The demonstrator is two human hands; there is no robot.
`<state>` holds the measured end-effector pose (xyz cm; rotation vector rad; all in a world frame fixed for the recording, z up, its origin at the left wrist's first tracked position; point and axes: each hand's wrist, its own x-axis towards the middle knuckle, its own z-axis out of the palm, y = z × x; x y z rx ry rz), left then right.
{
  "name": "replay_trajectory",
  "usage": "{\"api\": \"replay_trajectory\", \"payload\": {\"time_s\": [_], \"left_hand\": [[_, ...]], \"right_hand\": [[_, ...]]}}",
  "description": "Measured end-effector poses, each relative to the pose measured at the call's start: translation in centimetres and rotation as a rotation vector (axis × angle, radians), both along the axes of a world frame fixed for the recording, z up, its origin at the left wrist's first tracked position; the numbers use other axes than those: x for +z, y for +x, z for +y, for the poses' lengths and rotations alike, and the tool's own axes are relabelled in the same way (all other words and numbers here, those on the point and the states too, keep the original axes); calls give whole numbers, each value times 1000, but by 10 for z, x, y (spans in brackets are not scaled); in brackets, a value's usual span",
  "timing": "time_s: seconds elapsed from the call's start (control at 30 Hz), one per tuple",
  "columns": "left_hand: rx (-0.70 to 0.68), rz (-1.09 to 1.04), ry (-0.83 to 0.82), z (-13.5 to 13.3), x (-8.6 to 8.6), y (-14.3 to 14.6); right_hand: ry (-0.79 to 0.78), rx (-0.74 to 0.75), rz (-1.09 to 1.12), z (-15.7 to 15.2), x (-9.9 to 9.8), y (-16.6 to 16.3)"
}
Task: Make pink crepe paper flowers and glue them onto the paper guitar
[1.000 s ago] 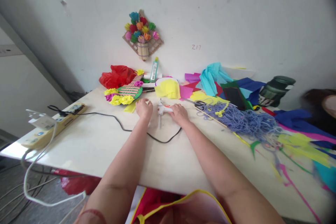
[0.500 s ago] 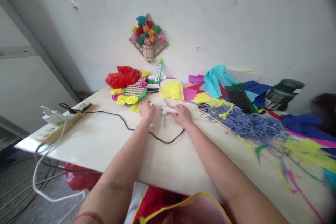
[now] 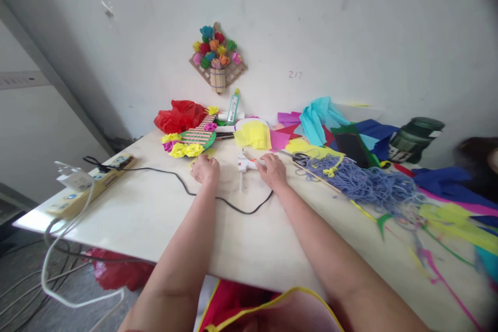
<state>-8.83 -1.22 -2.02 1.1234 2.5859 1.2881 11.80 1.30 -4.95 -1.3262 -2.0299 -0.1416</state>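
So only readable writing is "Z17" (image 3: 293,74) scrawled on the wall, nothing legible on the glue bottle (image 3: 233,106). Right hand (image 3: 274,170) lies on the white glue gun (image 3: 246,164) mid tabletop (image 3: 163,212), fingers loose over its handle, not rly clamped. Left hand (image 3: 205,169) is curled knuckles-up just left of the gun, near a yellow paper scrap (image 3: 205,154); can't tell if it's holding anything. Both forearms stretched fwd.

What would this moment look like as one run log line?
left hand: on yellow paper scrap | right hand: touching white plastic glue gun | black cord: across white tabletop
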Motion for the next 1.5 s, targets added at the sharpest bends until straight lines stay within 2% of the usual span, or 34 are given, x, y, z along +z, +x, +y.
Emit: {"api": "replay_trajectory", "payload": {"time_s": [0.23,0.4,0.57,0.77,0.97,1.07,1.2,1.3,1.5], "left_hand": [[-160,63,50,5,-6,12],[-221,102,36,7,-7,17],[-304,158,21,8,-7,22],[-297,144,6,10,-9,24],[-262,67,-13,9,-8,24],[-213,11,82,11,-8,19],[-113,-29,298,17,-13,8],[-93,-23,420,18,-14,4],[-88,-8,492,14,-10,5]], "right_hand": [[-59,-54,96,-3,7,2],[-126,-80,155,-1,7,4],[-176,-13,109,-1,7,5],[-228,60,-57,1,0,7],[-239,68,-107,5,-1,8],[-243,111,-110,3,3,4],[-248,150,-153,-2,11,-9],[-275,149,-198,-4,19,-24],[-326,66,-210,-1,22,-49]]}}
